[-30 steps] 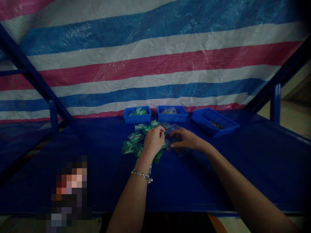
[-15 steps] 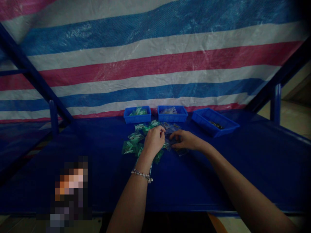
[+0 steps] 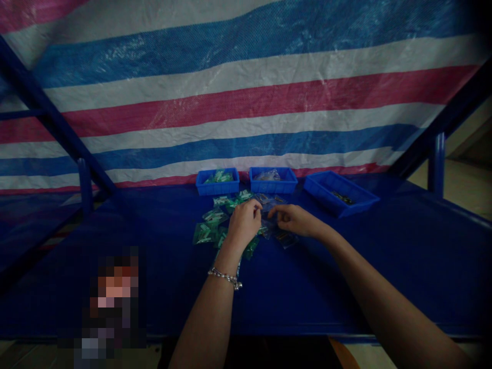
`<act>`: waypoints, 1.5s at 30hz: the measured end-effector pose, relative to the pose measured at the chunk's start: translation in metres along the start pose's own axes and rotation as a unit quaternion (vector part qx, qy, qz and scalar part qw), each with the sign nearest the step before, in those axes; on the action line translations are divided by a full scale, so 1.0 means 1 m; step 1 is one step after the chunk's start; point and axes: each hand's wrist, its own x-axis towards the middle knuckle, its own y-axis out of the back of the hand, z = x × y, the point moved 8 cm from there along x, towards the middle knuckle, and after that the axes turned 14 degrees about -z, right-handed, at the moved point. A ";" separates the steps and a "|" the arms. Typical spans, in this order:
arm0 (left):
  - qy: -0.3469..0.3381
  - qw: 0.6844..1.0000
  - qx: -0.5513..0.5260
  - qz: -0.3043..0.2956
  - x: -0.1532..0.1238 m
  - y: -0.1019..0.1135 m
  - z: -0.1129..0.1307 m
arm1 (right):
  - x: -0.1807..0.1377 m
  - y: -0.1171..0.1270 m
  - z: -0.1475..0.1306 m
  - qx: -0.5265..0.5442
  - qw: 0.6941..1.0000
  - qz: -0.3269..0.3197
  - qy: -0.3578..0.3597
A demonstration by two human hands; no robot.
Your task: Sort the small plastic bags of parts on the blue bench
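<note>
Fingertips of left hand [image 3: 244,223] and right hand [image 3: 294,220] pinch one clear packet [image 3: 268,216] beside the green packets [image 3: 209,228]; gripping only its edges likely keeps neighbouring packets from lifting.

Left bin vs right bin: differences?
Size: the left bin is smaller; the right bin is longer and wider.
Pose: the left bin sits square to the tarp; the right bin is turned at an angle.
Contents: the left bin holds green packets; the right bin is nearly bare, with one small dark item.
Both are blue, open-topped and stand at the table's far side.
</note>
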 end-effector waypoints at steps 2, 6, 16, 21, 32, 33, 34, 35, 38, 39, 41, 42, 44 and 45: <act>0.001 1.000 -0.010 -0.001 0.000 0.000 0.000 | -0.001 0.005 -0.003 0.008 1.000 0.023 0.013; 0.014 0.998 -0.064 -0.002 0.002 -0.001 -0.004 | -0.007 0.017 -0.012 0.092 0.991 0.078 0.062; 0.069 0.921 -0.364 -0.118 0.003 -0.024 -0.009 | -0.015 0.022 -0.022 0.266 0.952 0.099 0.118; 0.057 0.887 -0.439 -0.132 0.000 -0.022 -0.002 | -0.012 0.019 -0.017 0.285 0.946 0.096 0.117; 0.078 0.883 -0.447 -0.122 -0.002 -0.021 -0.002 | -0.012 0.023 -0.012 0.325 0.930 0.129 0.111; 0.079 0.885 -0.444 -0.118 -0.002 -0.020 -0.002 | -0.012 0.022 -0.012 0.328 0.930 0.129 0.107; 0.079 0.887 -0.441 -0.115 -0.002 -0.020 -0.002 | -0.012 0.022 -0.011 0.330 0.930 0.129 0.102; 0.079 0.888 -0.439 -0.111 -0.002 -0.020 -0.003 | -0.012 0.021 -0.011 0.331 0.930 0.126 0.096; 0.079 0.890 -0.438 -0.101 -0.001 -0.020 -0.005 | -0.011 0.018 -0.010 0.333 0.933 0.113 0.076; 0.077 0.890 -0.439 -0.100 0.000 -0.020 -0.006 | -0.010 0.016 -0.010 0.331 0.935 0.106 0.069; 0.070 0.891 -0.439 -0.097 0.001 -0.020 -0.007 | -0.010 0.013 -0.011 0.326 0.939 0.089 0.058; 0.067 0.892 -0.437 -0.095 0.002 -0.020 -0.008 | -0.009 0.011 -0.012 0.322 0.942 0.080 0.056; 0.068 0.895 -0.432 -0.086 0.002 -0.019 -0.009 | -0.008 0.008 -0.013 0.310 0.947 0.061 0.056; 0.070 0.896 -0.431 -0.079 0.002 -0.018 -0.010 | -0.008 0.006 -0.013 0.304 0.950 0.052 0.057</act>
